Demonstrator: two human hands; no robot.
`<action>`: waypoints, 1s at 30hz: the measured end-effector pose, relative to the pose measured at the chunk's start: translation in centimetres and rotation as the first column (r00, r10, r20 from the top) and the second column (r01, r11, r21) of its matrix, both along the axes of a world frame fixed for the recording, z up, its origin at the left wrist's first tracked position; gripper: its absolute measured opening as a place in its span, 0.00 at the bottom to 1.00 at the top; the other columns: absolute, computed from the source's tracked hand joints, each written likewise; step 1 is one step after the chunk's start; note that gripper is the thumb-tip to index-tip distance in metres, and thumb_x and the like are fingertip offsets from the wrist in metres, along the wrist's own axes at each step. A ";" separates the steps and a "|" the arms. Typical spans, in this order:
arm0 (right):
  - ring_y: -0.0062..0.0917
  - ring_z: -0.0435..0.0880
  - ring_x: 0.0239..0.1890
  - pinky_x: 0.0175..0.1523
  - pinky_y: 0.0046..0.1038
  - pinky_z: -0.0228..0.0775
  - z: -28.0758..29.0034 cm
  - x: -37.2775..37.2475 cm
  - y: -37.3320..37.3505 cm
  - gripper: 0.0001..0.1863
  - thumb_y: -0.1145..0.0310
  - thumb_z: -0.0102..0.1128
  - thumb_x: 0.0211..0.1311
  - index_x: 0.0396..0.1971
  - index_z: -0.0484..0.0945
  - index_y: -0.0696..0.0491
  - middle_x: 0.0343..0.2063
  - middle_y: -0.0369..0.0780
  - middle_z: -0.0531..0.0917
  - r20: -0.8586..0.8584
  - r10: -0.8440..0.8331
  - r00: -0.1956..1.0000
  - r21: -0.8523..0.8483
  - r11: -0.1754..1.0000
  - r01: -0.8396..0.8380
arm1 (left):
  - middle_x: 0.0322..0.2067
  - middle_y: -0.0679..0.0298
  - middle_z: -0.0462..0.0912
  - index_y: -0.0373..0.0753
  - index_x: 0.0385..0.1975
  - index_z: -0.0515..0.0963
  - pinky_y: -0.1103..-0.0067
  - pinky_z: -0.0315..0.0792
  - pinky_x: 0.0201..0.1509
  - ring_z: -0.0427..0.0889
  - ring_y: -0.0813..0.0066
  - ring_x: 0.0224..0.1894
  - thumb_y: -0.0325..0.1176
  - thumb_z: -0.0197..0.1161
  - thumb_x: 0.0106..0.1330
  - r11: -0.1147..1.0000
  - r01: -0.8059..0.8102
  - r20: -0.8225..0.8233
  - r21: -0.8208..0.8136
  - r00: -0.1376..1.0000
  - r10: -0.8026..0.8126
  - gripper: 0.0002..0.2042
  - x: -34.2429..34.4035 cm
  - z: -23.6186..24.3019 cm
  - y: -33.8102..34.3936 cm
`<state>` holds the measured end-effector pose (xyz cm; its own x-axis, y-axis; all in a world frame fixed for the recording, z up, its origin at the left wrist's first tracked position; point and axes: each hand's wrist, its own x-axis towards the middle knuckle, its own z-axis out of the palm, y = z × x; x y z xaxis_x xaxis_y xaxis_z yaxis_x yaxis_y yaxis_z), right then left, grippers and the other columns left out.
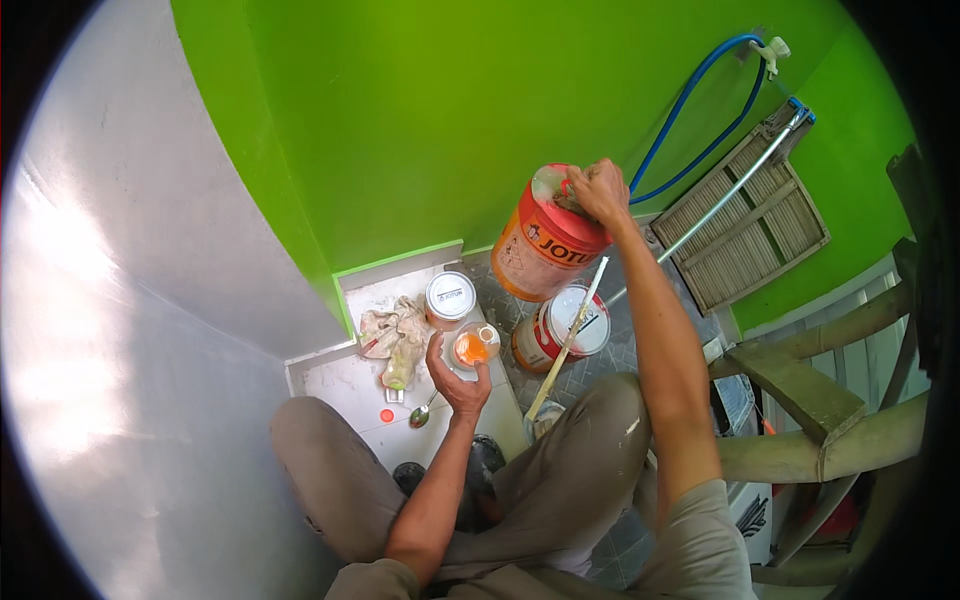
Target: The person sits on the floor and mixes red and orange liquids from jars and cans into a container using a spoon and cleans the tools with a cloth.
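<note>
My right hand [598,190] is closed on the top of a large red and orange metal can [548,245], which tilts above the floor near the green wall. Close by, my left hand [460,380] curls around the near side of a small clear bottle [478,346] with orange colour in it. Its open neck faces up. A small lidded tub [450,296] stands just behind the bottle. To their left lies a crumpled stained cloth [395,335]. A spoon [420,414] and a small orange cap [387,415] rest on the white tiles.
Below the large can stands a white-lidded paint can [578,322], crossed by a pale stick [565,355]. A wooden frame [800,410] rises on the right. A blue hose [690,95], louvred panel [745,220] and long pole [730,195] are by the wall.
</note>
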<state>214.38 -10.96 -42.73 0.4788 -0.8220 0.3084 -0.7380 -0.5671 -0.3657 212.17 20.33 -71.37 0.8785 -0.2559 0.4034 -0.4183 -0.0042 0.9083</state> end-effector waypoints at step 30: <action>0.56 0.87 0.38 0.48 0.50 0.78 -1.4 -0.2 3.1 0.27 0.49 0.64 0.61 0.19 0.82 0.62 0.31 0.58 0.87 0.031 0.013 0.999 0.035 0.999 -0.014 | 0.54 0.50 0.78 0.35 0.59 0.71 0.56 0.65 0.68 0.75 0.45 0.60 0.22 0.64 0.48 0.832 -0.347 0.016 0.433 0.926 0.377 0.31 3.7 -1.9 2.8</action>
